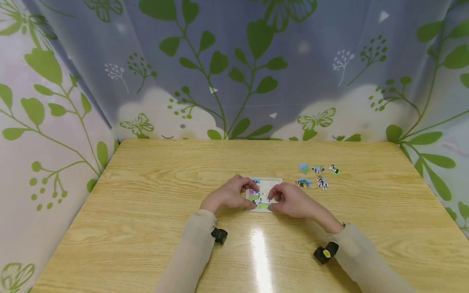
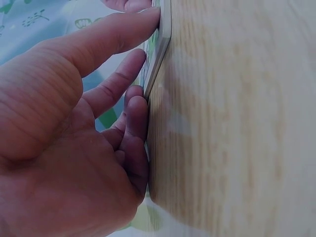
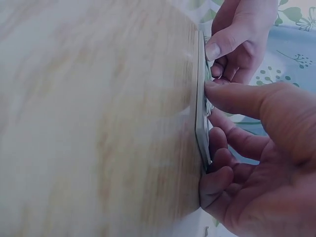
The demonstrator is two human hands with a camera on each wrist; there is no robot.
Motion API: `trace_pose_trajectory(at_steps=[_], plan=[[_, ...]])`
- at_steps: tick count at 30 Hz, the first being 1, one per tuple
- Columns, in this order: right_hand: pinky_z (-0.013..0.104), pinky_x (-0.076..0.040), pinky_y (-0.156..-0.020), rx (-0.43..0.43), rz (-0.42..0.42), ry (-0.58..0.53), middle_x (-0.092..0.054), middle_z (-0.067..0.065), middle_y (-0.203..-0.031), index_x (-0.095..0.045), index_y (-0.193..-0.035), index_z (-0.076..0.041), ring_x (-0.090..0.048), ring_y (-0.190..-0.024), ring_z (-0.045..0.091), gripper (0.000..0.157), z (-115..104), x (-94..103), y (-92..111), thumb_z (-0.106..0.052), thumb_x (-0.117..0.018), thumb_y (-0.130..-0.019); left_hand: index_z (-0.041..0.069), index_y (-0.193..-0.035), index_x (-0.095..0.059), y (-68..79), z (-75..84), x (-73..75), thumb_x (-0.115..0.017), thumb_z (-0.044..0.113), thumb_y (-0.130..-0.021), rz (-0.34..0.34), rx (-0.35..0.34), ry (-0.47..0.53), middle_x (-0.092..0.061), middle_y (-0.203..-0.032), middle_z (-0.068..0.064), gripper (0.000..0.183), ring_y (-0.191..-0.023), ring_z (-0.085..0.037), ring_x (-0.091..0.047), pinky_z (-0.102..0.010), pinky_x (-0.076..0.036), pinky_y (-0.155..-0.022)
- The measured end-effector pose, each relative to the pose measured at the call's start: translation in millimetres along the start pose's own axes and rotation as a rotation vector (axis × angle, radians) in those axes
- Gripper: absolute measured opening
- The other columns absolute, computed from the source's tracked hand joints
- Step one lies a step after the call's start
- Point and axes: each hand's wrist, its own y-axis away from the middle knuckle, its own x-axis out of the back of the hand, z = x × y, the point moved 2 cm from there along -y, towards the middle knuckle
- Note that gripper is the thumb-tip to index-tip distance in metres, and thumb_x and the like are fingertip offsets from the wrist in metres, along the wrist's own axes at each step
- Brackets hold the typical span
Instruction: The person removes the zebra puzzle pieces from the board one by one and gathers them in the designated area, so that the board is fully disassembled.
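A small jigsaw puzzle board (image 1: pixel 279 180) with a pale rim lies flat on the table; pieces with black-and-white and green print fill its left and lower parts. My left hand (image 1: pixel 229 194) rests on its left side, thumb (image 2: pixel 140 24) on the near edge and index finger fairly straight on the face. From the right, my right hand (image 1: pixel 293 200) holds a puzzle piece (image 1: pixel 262 200) low in the board between thumb and bent index finger. In the right wrist view the right thumb (image 3: pixel 237 96) touches the board's near edge; the piece itself is mostly hidden there.
Several loose puzzle pieces (image 1: pixel 322 183) lie in two rows beyond the board to the right. The wooden table (image 1: pixel 146 175) carries a bright glare streak near me. A leaf-patterned curtain (image 1: pixel 234 101) stands along the table's far edge and sides.
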Motion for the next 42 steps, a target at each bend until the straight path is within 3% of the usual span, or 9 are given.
trace_pose_trajectory(at_steps=[5,11,17,26,35,42], plan=[[0.025,-0.042,-0.068,-0.019,-0.002,-0.063,-0.059,0.003,-0.084,-0.066,-0.097,-0.006,-0.05,-0.075,0.013,0.019,1,-1.0,1,-0.012,-0.079,-0.085,0.029,-0.116,-0.066,0.5,0.0,0.1,-0.086,0.025,-0.08,-0.002,0.008,-0.004,-0.047,-0.119,-0.002,0.041,-0.109,-0.019,-0.045,-0.037,-0.041,-0.096],[0.023,-0.046,-0.066,-0.025,-0.004,-0.246,-0.067,0.007,-0.087,-0.065,-0.099,-0.003,-0.058,-0.077,0.015,0.013,6,-2.0,4,0.001,-0.069,-0.087,0.028,-0.116,-0.066,-0.3,-1.2,0.7,-0.086,0.024,-0.08,0.002,0.008,-0.002,-0.047,-0.12,-0.002,0.042,-0.109,-0.019,-0.045,-0.036,-0.041,-0.096],[0.023,-0.049,-0.067,-0.035,0.03,-0.316,-0.07,0.011,-0.092,-0.068,-0.102,-0.003,-0.063,-0.08,0.014,0.01,14,2.6,10,-0.003,-0.07,-0.092,0.028,-0.117,-0.066,-0.6,-1.6,-0.2,-0.085,0.024,-0.081,-0.003,0.003,-0.001,-0.047,-0.12,-0.002,0.04,-0.11,-0.019,-0.045,-0.037,-0.041,-0.097],[0.025,-0.049,-0.065,-0.085,0.086,-0.3,-0.069,0.009,-0.094,-0.068,-0.106,-0.007,-0.061,-0.079,0.014,0.011,31,23.8,28,-0.01,-0.068,-0.096,0.028,-0.116,-0.066,0.4,-2.0,0.1,-0.084,0.023,-0.082,-0.005,-0.008,0.004,-0.047,-0.12,-0.002,0.039,-0.109,-0.019,-0.044,-0.036,-0.04,-0.096],[0.025,-0.05,-0.064,-0.116,0.181,-0.284,-0.07,0.014,-0.097,-0.068,-0.11,-0.003,-0.062,-0.079,0.012,0.015,54,49.2,51,-0.011,-0.068,-0.097,0.026,-0.118,-0.066,1.2,-1.8,0.0,-0.084,0.023,-0.083,-0.014,-0.018,0.012,-0.046,-0.121,-0.003,0.039,-0.11,-0.019,-0.043,-0.037,-0.04,-0.096],[0.028,-0.05,-0.06,-0.166,0.259,-0.256,-0.07,0.009,-0.099,-0.067,-0.115,-0.001,-0.061,-0.077,0.013,0.02,75,67.3,69,-0.014,-0.067,-0.1,0.028,-0.117,-0.066,0.4,-2.4,-0.2,-0.084,0.024,-0.083,-0.015,-0.015,0.012,-0.046,-0.121,-0.003,0.039,-0.109,-0.02,-0.043,-0.037,-0.04,-0.096]])
